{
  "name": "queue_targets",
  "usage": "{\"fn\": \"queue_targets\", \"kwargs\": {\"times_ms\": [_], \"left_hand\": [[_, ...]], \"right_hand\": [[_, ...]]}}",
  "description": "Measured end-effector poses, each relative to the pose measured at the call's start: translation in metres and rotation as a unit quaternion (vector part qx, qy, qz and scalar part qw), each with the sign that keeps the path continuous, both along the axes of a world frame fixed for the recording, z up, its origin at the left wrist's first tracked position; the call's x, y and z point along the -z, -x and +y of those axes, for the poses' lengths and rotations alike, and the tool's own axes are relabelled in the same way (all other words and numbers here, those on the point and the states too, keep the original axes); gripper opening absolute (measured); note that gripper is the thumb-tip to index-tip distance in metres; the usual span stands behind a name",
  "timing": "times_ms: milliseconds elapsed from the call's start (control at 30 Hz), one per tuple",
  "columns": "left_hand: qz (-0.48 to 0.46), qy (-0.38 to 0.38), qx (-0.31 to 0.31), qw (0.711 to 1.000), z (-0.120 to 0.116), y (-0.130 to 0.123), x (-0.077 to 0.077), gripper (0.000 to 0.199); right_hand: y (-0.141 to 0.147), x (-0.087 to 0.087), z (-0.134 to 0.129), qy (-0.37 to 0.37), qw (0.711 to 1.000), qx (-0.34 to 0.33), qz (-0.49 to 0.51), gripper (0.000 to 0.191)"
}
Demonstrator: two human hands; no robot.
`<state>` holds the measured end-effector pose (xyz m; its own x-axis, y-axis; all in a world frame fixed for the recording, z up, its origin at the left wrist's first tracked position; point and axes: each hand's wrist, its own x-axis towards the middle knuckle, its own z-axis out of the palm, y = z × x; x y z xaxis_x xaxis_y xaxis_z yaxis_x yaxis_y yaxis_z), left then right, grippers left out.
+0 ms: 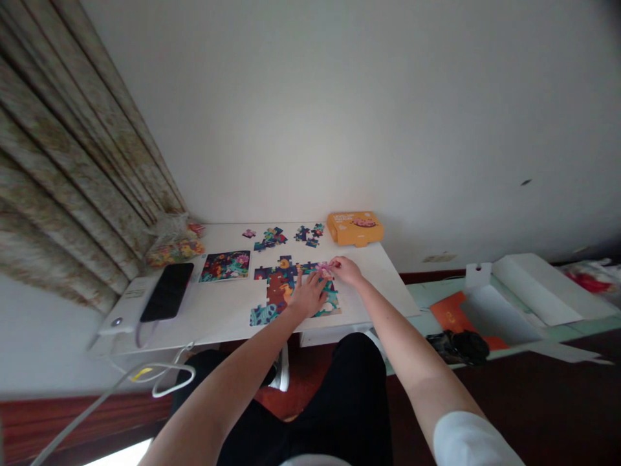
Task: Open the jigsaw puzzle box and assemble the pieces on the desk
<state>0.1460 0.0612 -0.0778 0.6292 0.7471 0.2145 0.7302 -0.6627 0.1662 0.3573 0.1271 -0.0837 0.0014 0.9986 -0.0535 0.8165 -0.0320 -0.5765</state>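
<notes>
A partly joined jigsaw puzzle (277,285) with a colourful picture lies on the white table. My left hand (308,296) rests on its right half, fingers spread, covering some of the picture. At the puzzle's upper right edge, the fingertips of my right hand (346,269) are pinched together on a pink puzzle piece (324,267). That piece touches or overlaps its neighbours; I cannot tell whether it is seated. Loose puzzle pieces (274,237) lie behind the puzzle in small groups. To the left is a picture card (225,266) with a similar dark, bright-flowered scene.
An orange puzzle box (356,228) stands at the table's back right. A phone (167,292) with a cable and a clear bag of colourful things (175,246) are at the left. Right of the table, a lower glass surface holds an open white box (504,314) and a black object (458,347).
</notes>
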Motion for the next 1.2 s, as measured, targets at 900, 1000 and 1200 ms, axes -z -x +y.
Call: {"fn": "queue_targets", "kwargs": {"times_ms": [900,1000,1200], "left_hand": [[-0.013,0.015,-0.015,1.0,-0.004,-0.007,-0.002,0.048],[-0.011,0.005,-0.017,1.0,-0.004,-0.008,-0.001,0.048],[-0.008,0.012,-0.007,1.0,-0.001,-0.012,-0.003,0.048]], "right_hand": [[0.004,-0.006,-0.011,-0.024,1.0,0.004,-0.013,0.02],[0.004,-0.002,-0.01,-0.031,0.999,0.009,-0.009,0.017],[-0.006,0.002,-0.011,-0.052,0.992,0.038,0.11,0.029]]}}
